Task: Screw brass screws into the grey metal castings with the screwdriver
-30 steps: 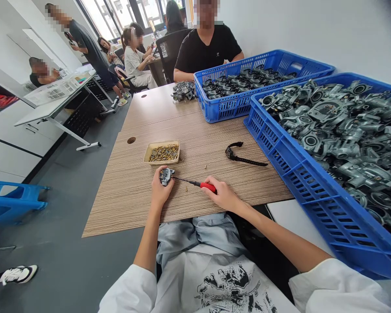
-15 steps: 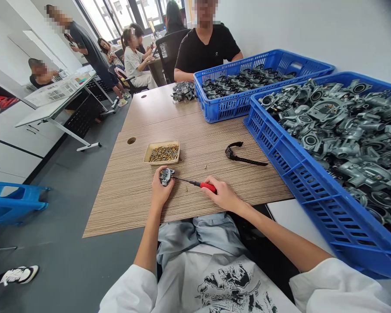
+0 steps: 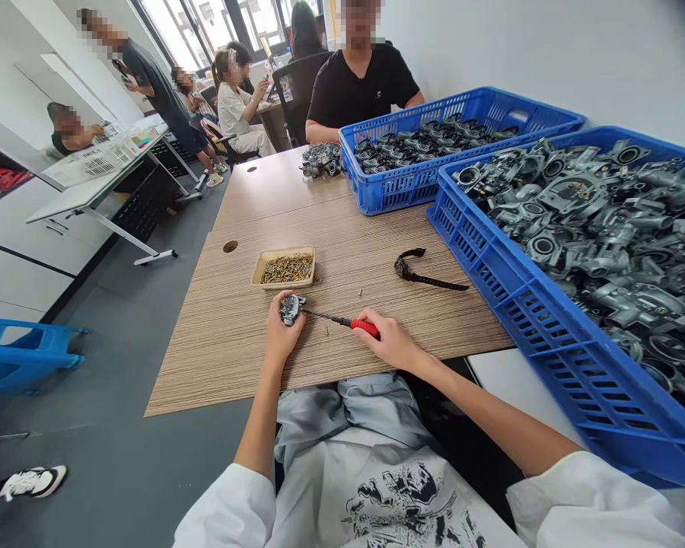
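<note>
Red-handled screwdriver [image 3: 342, 322] points left into the metal casting [image 3: 291, 308].
The left hand [image 3: 281, 335] clasps the metal casting; the right hand [image 3: 391, 342] grips the screwdriver.

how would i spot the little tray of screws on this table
On the wooden table, look just beyond the left hand, which grips a small metal part. The tray is the shallow tan one heaped with brass-coloured screws, far smaller than the blue crates of grey metal parts on the right.
</note>
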A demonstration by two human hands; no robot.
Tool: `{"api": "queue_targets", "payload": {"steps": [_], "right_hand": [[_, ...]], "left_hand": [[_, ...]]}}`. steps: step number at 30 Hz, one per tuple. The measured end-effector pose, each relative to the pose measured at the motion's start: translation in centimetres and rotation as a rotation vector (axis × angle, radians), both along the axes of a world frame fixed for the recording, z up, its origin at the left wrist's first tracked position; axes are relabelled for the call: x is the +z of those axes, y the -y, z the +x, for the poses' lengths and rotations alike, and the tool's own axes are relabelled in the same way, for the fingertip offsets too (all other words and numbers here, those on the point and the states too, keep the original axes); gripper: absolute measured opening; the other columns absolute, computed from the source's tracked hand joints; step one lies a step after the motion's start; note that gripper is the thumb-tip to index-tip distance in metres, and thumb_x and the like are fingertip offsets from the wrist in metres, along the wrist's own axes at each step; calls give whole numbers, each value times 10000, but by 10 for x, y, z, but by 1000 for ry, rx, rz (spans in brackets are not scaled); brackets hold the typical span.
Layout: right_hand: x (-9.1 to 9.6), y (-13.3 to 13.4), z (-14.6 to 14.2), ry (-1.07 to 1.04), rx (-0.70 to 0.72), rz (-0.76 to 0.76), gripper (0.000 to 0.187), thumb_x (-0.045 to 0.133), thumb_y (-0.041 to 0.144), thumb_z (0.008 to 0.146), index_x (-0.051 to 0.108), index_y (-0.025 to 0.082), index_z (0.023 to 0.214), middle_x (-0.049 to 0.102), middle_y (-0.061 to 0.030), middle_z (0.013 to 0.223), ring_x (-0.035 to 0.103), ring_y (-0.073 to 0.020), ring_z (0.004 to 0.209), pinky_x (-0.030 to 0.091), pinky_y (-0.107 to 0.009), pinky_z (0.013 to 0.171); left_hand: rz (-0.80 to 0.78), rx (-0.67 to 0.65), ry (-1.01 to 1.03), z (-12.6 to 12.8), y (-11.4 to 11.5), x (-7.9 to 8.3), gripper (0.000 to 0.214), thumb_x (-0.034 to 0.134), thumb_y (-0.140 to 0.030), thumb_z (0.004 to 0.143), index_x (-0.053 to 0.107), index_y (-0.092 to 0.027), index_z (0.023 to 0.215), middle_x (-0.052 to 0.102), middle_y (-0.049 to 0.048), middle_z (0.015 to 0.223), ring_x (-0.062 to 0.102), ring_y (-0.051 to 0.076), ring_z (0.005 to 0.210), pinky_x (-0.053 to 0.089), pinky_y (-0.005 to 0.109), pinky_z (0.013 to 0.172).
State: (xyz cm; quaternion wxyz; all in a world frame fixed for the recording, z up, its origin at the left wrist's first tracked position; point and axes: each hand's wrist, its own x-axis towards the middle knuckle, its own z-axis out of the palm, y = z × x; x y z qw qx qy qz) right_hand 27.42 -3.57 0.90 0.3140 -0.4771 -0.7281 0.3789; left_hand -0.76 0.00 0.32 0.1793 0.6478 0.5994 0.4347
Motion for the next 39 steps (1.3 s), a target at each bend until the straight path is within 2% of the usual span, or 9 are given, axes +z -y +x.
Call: {"api": "queue_targets", "payload": {"steps": [39], "right_hand": [[-2, -1, 1, -2, 6, -5, 222, 542, 469, 1030, 594, 253, 1048, 664, 10, 827, 614, -185, 729, 413, -276, 698]], "left_hand": [[8, -7, 18, 0, -1, -2, 488, 694, -265, 832, 574, -247, 1304, 672, 65, 1218, 645, 239, 1102, 489, 387, 1045]]}}
